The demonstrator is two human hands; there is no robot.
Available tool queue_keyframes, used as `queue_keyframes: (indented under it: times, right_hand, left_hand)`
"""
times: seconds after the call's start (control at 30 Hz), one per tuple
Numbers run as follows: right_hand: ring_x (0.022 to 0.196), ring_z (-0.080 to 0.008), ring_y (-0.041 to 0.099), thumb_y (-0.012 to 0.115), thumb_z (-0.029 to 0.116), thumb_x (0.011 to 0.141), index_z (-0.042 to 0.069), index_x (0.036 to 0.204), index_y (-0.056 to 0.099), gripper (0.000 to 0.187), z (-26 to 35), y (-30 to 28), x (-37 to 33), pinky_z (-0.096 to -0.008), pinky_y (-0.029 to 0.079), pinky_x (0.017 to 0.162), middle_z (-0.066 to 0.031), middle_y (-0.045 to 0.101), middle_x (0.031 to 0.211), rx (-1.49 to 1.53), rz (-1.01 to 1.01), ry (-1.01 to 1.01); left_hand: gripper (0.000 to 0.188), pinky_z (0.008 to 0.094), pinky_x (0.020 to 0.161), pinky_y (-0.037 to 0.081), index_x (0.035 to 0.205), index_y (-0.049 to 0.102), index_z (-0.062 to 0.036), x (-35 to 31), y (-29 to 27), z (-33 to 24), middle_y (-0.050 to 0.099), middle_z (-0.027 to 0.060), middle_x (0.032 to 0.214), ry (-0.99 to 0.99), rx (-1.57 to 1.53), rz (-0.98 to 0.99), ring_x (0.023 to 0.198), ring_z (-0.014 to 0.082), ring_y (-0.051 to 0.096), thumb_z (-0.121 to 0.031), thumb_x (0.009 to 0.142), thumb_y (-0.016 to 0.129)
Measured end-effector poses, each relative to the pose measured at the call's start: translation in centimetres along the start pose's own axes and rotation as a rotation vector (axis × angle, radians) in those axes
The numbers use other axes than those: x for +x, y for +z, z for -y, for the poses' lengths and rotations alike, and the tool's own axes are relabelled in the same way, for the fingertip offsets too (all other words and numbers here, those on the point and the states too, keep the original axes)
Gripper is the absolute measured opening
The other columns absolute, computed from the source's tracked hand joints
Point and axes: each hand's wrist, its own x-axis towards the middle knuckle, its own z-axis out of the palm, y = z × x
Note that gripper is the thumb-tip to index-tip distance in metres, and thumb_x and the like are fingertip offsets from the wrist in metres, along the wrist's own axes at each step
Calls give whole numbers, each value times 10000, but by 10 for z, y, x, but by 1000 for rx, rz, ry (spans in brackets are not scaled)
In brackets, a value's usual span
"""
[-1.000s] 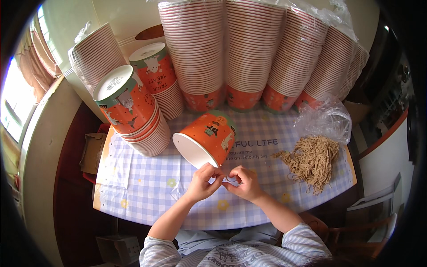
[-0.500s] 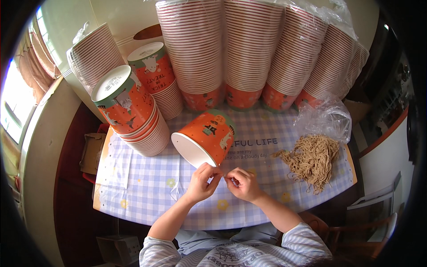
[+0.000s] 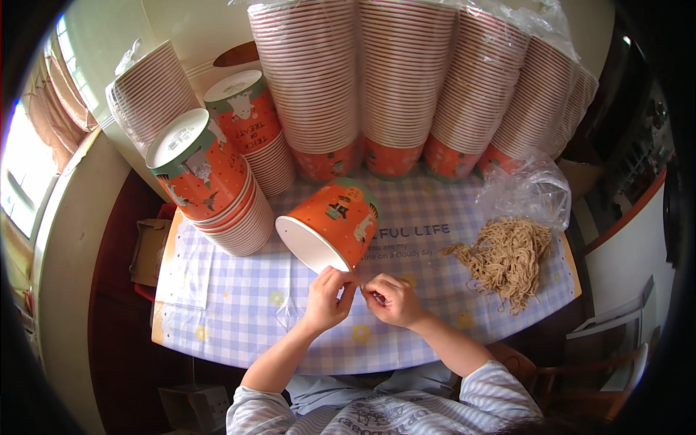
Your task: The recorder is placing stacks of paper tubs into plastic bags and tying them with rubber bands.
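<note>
An orange paper bucket (image 3: 337, 221) with a green base band lies on its side in the middle of the table, its white open mouth facing left and toward me. Just below its near rim, my left hand (image 3: 330, 299) is closed in a pinch, fingertips against or very close to the rim. Beside it my right hand (image 3: 392, 300) is closed too, thumb and forefinger pinched together almost touching the left fingertips. Whatever thin thing they pinch is too small to make out. A loose heap of tan cord (image 3: 511, 262) lies to the right of my hands.
Upside-down bucket stacks (image 3: 210, 185) stand at the left. Tall plastic-wrapped stacks (image 3: 399, 87) line the table's back. Behind the cord sits a crumpled clear plastic bag (image 3: 533, 192). The checked tablecloth (image 3: 239, 319) reaches the curved front edge. A wooden chair (image 3: 591, 380) is at the lower right.
The whole view has shifted slightly left. My right fingers are curled a little differently, still pinched close to the left ones. The bucket stays on its side.
</note>
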Motion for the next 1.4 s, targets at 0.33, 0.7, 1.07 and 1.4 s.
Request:
queue_keyframes:
  times: [0.33, 0.7, 1.07, 1.4]
  right_hand:
    - [541, -174, 557, 610, 0, 671, 43, 753, 541, 116, -2, 1, -2, -272, 447, 481, -51, 551, 668, 53, 7, 39]
    - [556, -165, 578, 601, 43, 705, 23, 767, 606, 66, 5, -5, 0, -265, 465, 501, -70, 596, 673, 206, 283, 104]
    - [683, -231, 599, 575, 174, 772, 78, 765, 615, 104, -10, 12, -11, -331, 479, 588, -75, 612, 728, -2, 472, 145]
    - [541, -120, 494, 522, 8, 705, 18, 736, 543, 39, -7, -3, -8, -243, 386, 486, -41, 540, 683, 509, 464, 135]
  left_hand:
    - [143, 295, 552, 411, 739, 545, -46, 1, -4, 1, 553, 50, 681, -10, -4, -10, 627, 226, 504, 73, 665, 575]
    - [74, 223, 471, 367, 685, 543, -27, 2, -17, 8, 531, 47, 662, -57, -136, -78, 572, 125, 504, 30, 656, 581]
    - [196, 259, 544, 443, 756, 606, -26, 7, -23, 9, 591, 66, 669, -265, -99, 127, 592, 140, 541, -173, 662, 694]
    - [289, 366, 778, 426, 892, 580, -53, 18, -33, 15, 581, 90, 867, -46, 101, 371, 890, 288, 513, -44, 604, 559]
